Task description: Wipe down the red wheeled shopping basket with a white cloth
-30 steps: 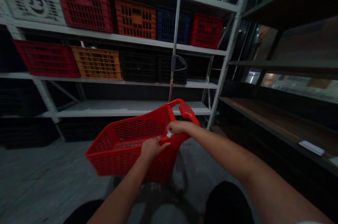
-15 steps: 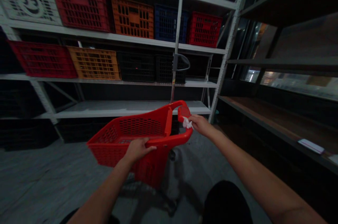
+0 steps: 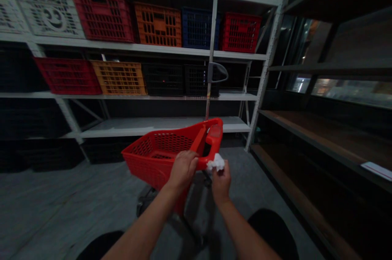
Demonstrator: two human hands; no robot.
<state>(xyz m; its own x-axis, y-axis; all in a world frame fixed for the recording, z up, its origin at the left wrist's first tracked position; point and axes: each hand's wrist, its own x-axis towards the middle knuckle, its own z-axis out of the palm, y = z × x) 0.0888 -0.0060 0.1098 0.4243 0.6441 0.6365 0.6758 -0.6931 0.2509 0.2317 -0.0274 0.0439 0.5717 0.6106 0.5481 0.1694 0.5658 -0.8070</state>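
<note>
A red plastic shopping cart (image 3: 162, 166) stands in front of me, its handle end turned to the right. My left hand (image 3: 184, 166) is closed over the near rim of the basket, close to where the handle begins. A crumpled white cloth (image 3: 217, 162), perhaps a tissue, is pinched in my right hand (image 3: 221, 180). It touches the near corner of the red handle (image 3: 215, 139). Part of the rim is hidden under my left fingers.
White metal shelving (image 3: 171, 50) with colored crates, including an orange crate (image 3: 158, 25), stands behind the cart. A pole (image 3: 213, 27) with a grey grip rises behind the handle. Dark wooden shelves (image 3: 306, 129) line the right. Grey concrete floor (image 3: 61, 202) lies below.
My right hand has moved with the white cloth from the handle's middle down to its near corner. My left hand has shifted right along the rim, toward the handle.
</note>
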